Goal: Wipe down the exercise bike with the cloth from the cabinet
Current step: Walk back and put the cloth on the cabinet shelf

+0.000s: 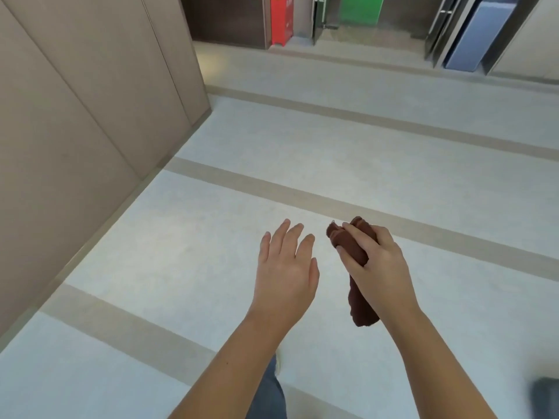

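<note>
I see 2 bare hands above a pale striped floor (211,140). My right hand (378,267) grips a rolled brown cloth (360,309), fingers curled around it. My left hand (287,267) hovers beside it, fingers spread, holding nothing.

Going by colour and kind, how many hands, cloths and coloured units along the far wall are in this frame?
Hands: 2 (left hand, right hand)
Brown cloth: 1
Red unit: 1
Green panel: 1
Blue panel: 1
Total: 6
</note>
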Demonstrator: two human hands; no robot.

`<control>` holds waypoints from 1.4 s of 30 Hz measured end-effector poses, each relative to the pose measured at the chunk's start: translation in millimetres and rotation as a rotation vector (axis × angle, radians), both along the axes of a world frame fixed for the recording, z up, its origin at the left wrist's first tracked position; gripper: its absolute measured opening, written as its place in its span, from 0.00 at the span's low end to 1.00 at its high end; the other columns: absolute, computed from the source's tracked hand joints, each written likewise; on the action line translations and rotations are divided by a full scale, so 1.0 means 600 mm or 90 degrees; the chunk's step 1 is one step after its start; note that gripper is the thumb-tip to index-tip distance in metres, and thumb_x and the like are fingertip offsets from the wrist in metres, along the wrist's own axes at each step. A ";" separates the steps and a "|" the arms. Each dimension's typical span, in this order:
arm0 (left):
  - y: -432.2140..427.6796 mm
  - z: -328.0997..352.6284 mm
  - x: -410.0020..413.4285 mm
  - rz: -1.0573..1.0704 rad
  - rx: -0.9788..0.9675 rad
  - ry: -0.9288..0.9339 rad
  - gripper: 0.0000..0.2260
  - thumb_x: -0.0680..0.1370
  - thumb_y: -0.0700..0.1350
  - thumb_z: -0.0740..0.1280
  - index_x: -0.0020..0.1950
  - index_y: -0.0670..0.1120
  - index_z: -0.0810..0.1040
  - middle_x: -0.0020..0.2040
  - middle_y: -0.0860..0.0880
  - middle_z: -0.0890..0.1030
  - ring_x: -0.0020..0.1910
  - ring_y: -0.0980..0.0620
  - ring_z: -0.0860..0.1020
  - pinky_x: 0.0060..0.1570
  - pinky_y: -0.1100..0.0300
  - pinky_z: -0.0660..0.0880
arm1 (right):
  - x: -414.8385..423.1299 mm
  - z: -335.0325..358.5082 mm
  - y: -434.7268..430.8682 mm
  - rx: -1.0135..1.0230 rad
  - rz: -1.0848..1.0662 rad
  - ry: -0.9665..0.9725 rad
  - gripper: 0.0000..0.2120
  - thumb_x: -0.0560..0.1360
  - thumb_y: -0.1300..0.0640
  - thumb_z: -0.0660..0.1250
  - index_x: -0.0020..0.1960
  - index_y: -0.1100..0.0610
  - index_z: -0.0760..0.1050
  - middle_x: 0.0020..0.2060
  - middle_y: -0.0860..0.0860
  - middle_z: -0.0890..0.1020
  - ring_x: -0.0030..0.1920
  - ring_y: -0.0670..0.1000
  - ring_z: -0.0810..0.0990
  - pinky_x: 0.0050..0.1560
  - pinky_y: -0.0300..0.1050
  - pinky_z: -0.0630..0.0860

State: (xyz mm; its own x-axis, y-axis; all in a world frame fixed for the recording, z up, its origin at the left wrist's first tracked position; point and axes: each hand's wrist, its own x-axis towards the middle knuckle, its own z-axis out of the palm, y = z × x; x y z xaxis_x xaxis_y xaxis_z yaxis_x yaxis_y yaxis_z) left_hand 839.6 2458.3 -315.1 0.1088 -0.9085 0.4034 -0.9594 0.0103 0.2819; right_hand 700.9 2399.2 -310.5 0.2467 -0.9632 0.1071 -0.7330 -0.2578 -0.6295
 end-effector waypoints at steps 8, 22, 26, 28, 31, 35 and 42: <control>-0.285 0.000 0.110 -0.075 0.002 0.009 0.14 0.67 0.37 0.73 0.52 0.37 0.80 0.55 0.38 0.80 0.59 0.37 0.76 0.56 0.36 0.69 | 0.093 0.006 -0.250 0.003 -0.084 0.017 0.18 0.74 0.53 0.66 0.64 0.47 0.73 0.60 0.52 0.73 0.56 0.58 0.72 0.56 0.49 0.71; -0.707 -0.012 0.152 -0.213 0.059 -0.021 0.14 0.69 0.40 0.73 0.54 0.40 0.80 0.56 0.40 0.80 0.60 0.39 0.75 0.58 0.37 0.69 | 0.127 0.004 -0.630 0.017 -0.214 0.050 0.19 0.74 0.53 0.66 0.64 0.47 0.72 0.60 0.53 0.73 0.56 0.59 0.72 0.55 0.49 0.71; -0.872 -0.014 0.110 -0.259 0.048 -0.029 0.14 0.69 0.40 0.73 0.54 0.39 0.80 0.56 0.40 0.80 0.60 0.39 0.75 0.58 0.37 0.69 | 0.090 -0.010 -0.771 0.002 -0.235 0.061 0.19 0.74 0.53 0.66 0.64 0.46 0.72 0.60 0.54 0.73 0.54 0.60 0.72 0.55 0.48 0.70; -0.959 -0.010 0.082 -0.278 0.046 -0.044 0.14 0.69 0.40 0.73 0.54 0.40 0.80 0.56 0.40 0.80 0.60 0.39 0.75 0.58 0.38 0.69 | 0.061 -0.013 -0.851 0.001 -0.251 0.056 0.19 0.74 0.53 0.67 0.64 0.46 0.72 0.60 0.54 0.73 0.54 0.60 0.72 0.54 0.47 0.70; -1.081 0.007 0.040 -0.303 0.043 -0.047 0.15 0.68 0.40 0.74 0.53 0.39 0.80 0.55 0.40 0.80 0.60 0.39 0.76 0.57 0.38 0.69 | 0.019 -0.003 -0.971 -0.004 -0.258 0.057 0.19 0.74 0.53 0.67 0.64 0.46 0.72 0.59 0.54 0.73 0.53 0.60 0.72 0.52 0.48 0.70; -1.230 0.026 0.002 -0.323 0.030 -0.041 0.15 0.68 0.39 0.73 0.54 0.39 0.79 0.56 0.40 0.80 0.60 0.39 0.75 0.57 0.38 0.69 | -0.015 0.018 -1.118 -0.021 -0.264 0.050 0.19 0.73 0.53 0.67 0.64 0.46 0.73 0.60 0.54 0.73 0.53 0.60 0.73 0.54 0.48 0.70; -1.457 0.015 -0.008 -0.298 0.065 -0.024 0.15 0.69 0.40 0.73 0.55 0.41 0.80 0.56 0.41 0.80 0.60 0.40 0.75 0.58 0.38 0.69 | -0.023 0.015 -1.346 -0.009 -0.243 0.051 0.18 0.73 0.52 0.67 0.63 0.46 0.73 0.60 0.54 0.73 0.55 0.59 0.73 0.54 0.50 0.73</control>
State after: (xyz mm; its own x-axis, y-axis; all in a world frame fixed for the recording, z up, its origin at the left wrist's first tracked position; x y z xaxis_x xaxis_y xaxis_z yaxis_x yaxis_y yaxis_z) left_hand 834.7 1584.0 -306.3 -0.3341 -0.8916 0.3057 -0.8680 0.4174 0.2689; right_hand 687.0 1591.9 -301.7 -0.1210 -0.9859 0.1153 -0.8248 0.0353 -0.5643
